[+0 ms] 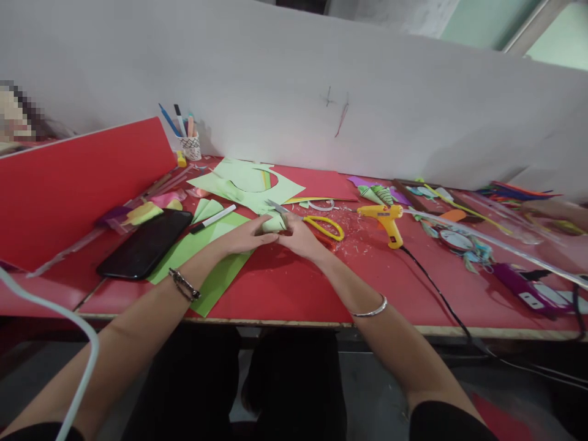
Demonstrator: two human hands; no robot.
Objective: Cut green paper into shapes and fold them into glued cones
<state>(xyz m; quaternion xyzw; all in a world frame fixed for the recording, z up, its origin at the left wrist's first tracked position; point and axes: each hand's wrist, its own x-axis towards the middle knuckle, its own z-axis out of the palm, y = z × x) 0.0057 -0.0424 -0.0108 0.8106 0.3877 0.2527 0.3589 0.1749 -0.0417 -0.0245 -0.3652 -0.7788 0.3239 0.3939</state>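
Observation:
Over the middle of the red table, my left hand (248, 236) and my right hand (299, 237) meet around a small curled piece of pale green paper (274, 224). Fingers of both hands close on it from either side; part of the paper is hidden behind them. Scissors with yellow handles (327, 227) lie just beyond my right hand, blades partly covered. Green paper sheets (220, 282) lie under my left wrist. A white marker with a black end (214, 219) and a folded pale green piece (206, 210) rest left of my left hand.
A black phone (146, 245) and an upright red board (82, 190) stand at left. Cut pale green paper (250, 184) and a pen cup (190, 147) are behind. Right are a yellow glue gun (383, 222) with a trailing cord and a purple device (528, 291). Another person's hand (560, 213) reaches in.

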